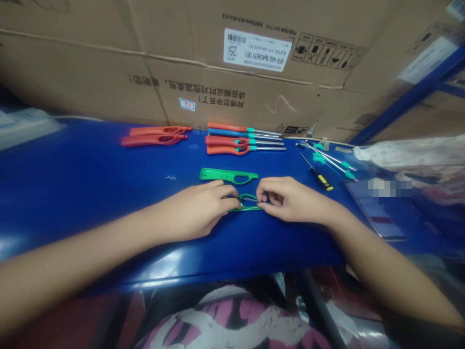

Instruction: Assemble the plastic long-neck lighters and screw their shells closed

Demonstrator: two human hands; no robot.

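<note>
My left hand (pixel 198 211) and my right hand (pixel 286 198) meet over a green plastic handle shell (pixel 249 202) lying on the blue table (pixel 90 184). Both hands have curled fingers pinched on that shell, the left on its left end, the right on its right end. A second green handle shell (pixel 227 175) lies flat just beyond them, untouched. Most of the held shell is hidden under my fingers.
At the back lie two orange handle shells (pixel 154 135) and several assembled orange and blue lighter-like tools with metal rods (pixel 243 138). To the right are loose rods with teal fittings (pixel 332 160), a black-yellow screwdriver (pixel 319 177) and a phone (pixel 374 211). Cardboard boxes (pixel 218 63) wall the far edge.
</note>
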